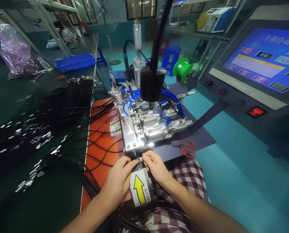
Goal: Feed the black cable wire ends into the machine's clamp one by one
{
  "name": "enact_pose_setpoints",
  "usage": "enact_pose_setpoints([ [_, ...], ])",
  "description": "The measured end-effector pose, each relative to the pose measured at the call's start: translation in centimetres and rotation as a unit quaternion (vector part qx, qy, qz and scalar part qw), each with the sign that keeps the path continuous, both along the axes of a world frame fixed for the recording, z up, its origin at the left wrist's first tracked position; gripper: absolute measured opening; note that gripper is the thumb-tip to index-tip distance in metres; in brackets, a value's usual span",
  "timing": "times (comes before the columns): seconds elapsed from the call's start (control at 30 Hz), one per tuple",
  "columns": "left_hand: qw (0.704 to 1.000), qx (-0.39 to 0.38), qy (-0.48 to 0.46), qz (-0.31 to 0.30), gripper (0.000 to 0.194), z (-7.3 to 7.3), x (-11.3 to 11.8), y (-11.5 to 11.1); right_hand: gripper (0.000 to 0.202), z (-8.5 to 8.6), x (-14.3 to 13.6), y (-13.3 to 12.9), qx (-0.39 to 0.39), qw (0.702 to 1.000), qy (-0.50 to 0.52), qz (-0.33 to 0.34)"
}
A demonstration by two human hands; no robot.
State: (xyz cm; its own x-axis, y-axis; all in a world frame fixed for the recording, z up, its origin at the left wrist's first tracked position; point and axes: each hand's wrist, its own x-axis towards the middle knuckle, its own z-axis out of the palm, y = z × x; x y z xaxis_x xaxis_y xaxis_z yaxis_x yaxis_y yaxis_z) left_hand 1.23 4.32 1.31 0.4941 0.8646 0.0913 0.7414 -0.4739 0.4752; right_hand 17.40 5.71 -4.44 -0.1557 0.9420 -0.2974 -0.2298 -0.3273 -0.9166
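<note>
Both of my hands meet at the front end of a metal machine (154, 126) with blue air tubes. My left hand (119, 178) is closed, thumb and index finger pressed at a narrow track. My right hand (155, 165) pinches beside it, around a small shiny metal piece (141, 159) between the fingertips; its shape is too small to tell. Just below the fingers is a white label with a yellow arrow (139, 189). Black cables (105, 142) run over the orange board (98, 119) to the left of the machine.
Red-handled scissors (188, 149) lie right of the machine. A large pile of black cables with metal ends (49, 129) covers the left table. A touch screen (266, 61) stands at the right. A black cylinder (153, 84) hangs over the machine. Behind are a blue tray (75, 62) and green spool (185, 69).
</note>
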Motion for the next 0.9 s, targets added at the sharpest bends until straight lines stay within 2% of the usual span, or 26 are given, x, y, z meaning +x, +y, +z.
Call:
enact_pose_setpoints([
  [0.1,0.998,0.010,0.009,0.055,0.033,-0.2,-1.9,-1.2,0.038,-0.1,0.1,0.0,0.000,1.000,0.002,0.006],
  [0.23,0.988,0.085,0.118,0.058,0.042,-1.3,-4.0,-3.3,0.039,0.0,0.4,0.0,-0.003,1.000,0.004,0.001],
  [0.33,0.970,0.120,0.200,0.073,0.046,-1.8,-4.0,-4.4,0.040,0.1,0.8,0.0,-0.004,1.000,-0.001,-0.026],
  [0.43,0.960,0.125,0.238,0.077,0.046,-1.7,-3.6,-4.6,0.041,0.1,1.6,0.0,-0.004,0.998,-0.006,-0.061],
  [0.77,0.966,0.129,0.208,0.084,0.045,-1.8,-3.4,-4.3,0.040,-0.2,4.0,-1.0,-0.016,0.994,-0.021,-0.109],
  [0.83,0.968,0.121,0.201,0.092,0.043,-1.4,-3.3,-3.9,0.038,-0.3,4.2,-1.4,-0.021,0.993,-0.021,-0.115],
  [0.9,0.975,0.100,0.174,0.099,0.041,-0.4,-3.4,-3.3,0.035,-0.3,4.4,-1.7,-0.025,0.992,-0.022,-0.118],
])
